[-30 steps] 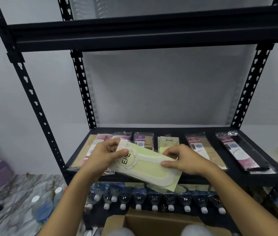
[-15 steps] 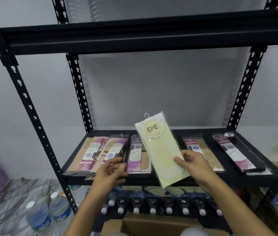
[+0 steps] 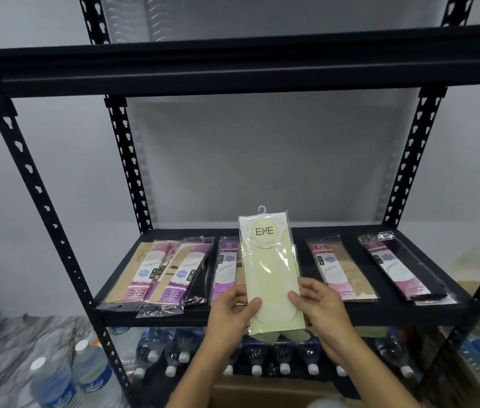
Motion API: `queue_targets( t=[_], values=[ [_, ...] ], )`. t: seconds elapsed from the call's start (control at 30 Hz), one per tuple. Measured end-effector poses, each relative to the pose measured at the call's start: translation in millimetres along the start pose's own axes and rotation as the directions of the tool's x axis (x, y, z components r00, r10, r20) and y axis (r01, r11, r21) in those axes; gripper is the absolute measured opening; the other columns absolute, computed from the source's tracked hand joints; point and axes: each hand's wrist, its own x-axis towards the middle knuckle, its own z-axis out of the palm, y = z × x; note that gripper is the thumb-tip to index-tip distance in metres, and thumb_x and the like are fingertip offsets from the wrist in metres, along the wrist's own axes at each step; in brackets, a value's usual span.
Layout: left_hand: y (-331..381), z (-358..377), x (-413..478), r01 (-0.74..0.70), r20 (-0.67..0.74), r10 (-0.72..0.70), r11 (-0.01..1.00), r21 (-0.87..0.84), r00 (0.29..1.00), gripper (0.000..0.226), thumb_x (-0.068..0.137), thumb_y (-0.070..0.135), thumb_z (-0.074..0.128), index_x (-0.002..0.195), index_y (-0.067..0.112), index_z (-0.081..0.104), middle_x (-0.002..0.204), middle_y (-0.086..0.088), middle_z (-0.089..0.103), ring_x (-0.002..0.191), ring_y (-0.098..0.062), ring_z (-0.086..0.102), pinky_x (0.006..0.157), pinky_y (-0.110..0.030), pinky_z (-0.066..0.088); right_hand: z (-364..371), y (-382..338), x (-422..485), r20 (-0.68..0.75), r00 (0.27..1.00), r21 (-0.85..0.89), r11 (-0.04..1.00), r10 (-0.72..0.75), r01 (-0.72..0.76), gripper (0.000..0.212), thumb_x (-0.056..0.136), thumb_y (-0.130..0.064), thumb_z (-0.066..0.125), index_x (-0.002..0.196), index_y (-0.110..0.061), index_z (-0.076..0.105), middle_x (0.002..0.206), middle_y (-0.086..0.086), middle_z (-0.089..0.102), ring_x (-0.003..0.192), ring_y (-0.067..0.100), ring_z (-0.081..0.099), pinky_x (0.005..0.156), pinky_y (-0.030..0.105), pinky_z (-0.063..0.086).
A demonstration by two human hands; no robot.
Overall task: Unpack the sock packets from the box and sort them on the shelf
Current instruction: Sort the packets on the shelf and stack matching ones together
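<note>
Head view: both hands are holding a pale-green ENE sock packet (image 3: pixel 271 275) upright in front of the middle of the black shelf (image 3: pixel 394 317) — the left hand (image 3: pixel 231 312) is pinching its lower left edge, the right hand (image 3: pixel 322 307) its lower right, each grip clamped on it. Pink and purple sock packets (image 3: pixel 334 269) are lying in a row on the shelf behind — a cardboard box (image 3: pixel 262 390) is sitting below

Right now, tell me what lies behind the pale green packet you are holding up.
A purple packet on the black shelf runs partly behind the pale green packet. Anything lying directly behind it is covered.
</note>
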Motion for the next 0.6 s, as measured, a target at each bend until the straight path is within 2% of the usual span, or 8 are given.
queue_targets(
  t=[0.07, 0.13, 0.17, 0.27, 0.4, 0.5, 0.6],
  values=[
    [-1, 2, 2, 0.020, -0.003, -0.020, 0.999, -0.036, 1.000, 0.024, 0.085, 0.007, 0.073, 0.108, 0.010, 0.065, 0.090, -0.006, 0.070, 0.080, -0.018, 0.074, 0.069, -0.031, 0.059, -3, 0, 4, -0.043, 0.999, -0.004, 1.000, 0.008, -0.009, 0.027, 0.081, -0.003, 0.071, 0.105, -0.011, 0.063, 0.093, 0.013, 0.072, 0.083, 0.026, 0.071, 0.067, 0.032, 0.058],
    [-1, 4, 7, 0.043, -0.007, -0.043, 0.997, -0.058, 0.999, 0.025, 0.086, 0.006, 0.072, 0.109, 0.011, 0.064, 0.090, -0.007, 0.071, 0.083, -0.022, 0.074, 0.071, -0.033, 0.060, -6, -1, 11, -0.061, 0.998, -0.014, 1.000, 0.020, -0.020, 0.025, 0.080, -0.002, 0.072, 0.101, -0.010, 0.063, 0.090, 0.012, 0.071, 0.079, 0.022, 0.071, 0.062, 0.024, 0.055],
    [-1, 4, 11, 0.052, -0.018, -0.053, 0.997, -0.053, 0.998, 0.026, 0.087, 0.006, 0.072, 0.111, 0.012, 0.064, 0.093, -0.008, 0.070, 0.085, -0.024, 0.074, 0.074, -0.035, 0.060, -7, -1, 16, -0.071, 0.997, -0.020, 0.999, 0.030, -0.031, 0.024, 0.080, -0.002, 0.073, 0.101, -0.010, 0.063, 0.090, 0.011, 0.071, 0.080, 0.021, 0.071, 0.064, 0.024, 0.055],
    [-2, 3, 22, 0.073, -0.071, -0.076, 0.996, -0.046, 0.995, 0.026, 0.088, 0.008, 0.070, 0.113, 0.012, 0.063, 0.104, -0.010, 0.068, 0.093, -0.026, 0.071, 0.082, -0.038, 0.061, -12, 1, 39, -0.119, 0.991, -0.055, 0.996, 0.066, -0.073, 0.023, 0.081, -0.003, 0.072, 0.102, -0.008, 0.063, 0.093, 0.012, 0.072, 0.088, 0.025, 0.070, 0.080, 0.037, 0.057],
    [-8, -9, 24, 0.060, -0.115, -0.056, 0.998, 0.029, 0.992, 0.019, 0.089, 0.012, 0.068, 0.107, 0.018, 0.065, 0.105, -0.011, 0.066, 0.090, -0.028, 0.069, 0.080, -0.044, 0.059, -23, 6, 78, -0.180, 0.976, -0.109, 0.984, 0.120, -0.141, 0.018, 0.084, -0.003, 0.068, 0.102, -0.005, 0.064, 0.093, 0.011, 0.072, 0.089, 0.026, 0.069, 0.080, 0.039, 0.057],
    [-17, -27, 21, 0.038, -0.145, -0.030, 0.998, 0.055, 0.989, 0.017, 0.090, 0.009, 0.068, 0.105, 0.017, 0.064, 0.103, -0.014, 0.067, 0.089, -0.027, 0.069, 0.070, -0.033, 0.060, -26, 14, 103, -0.217, 0.964, -0.180, 0.964, 0.153, -0.194, 0.015, 0.083, -0.006, 0.069, 0.097, -0.009, 0.064, 0.102, 0.013, 0.070, 0.093, 0.028, 0.067, 0.085, 0.044, 0.056],
    [-24, -46, 18, 0.045, -0.187, -0.038, 0.998, 0.033, 0.982, 0.018, 0.090, 0.005, 0.066, 0.106, 0.011, 0.063, 0.100, -0.018, 0.067, 0.084, -0.025, 0.067, 0.061, -0.024, 0.058, -26, 23, 118, -0.239, 0.958, -0.239, 0.946, 0.161, -0.219, 0.021, 0.082, -0.009, 0.071, 0.102, -0.007, 0.065, 0.104, 0.012, 0.068, 0.096, 0.028, 0.065, 0.086, 0.043, 0.056]
  ],
)
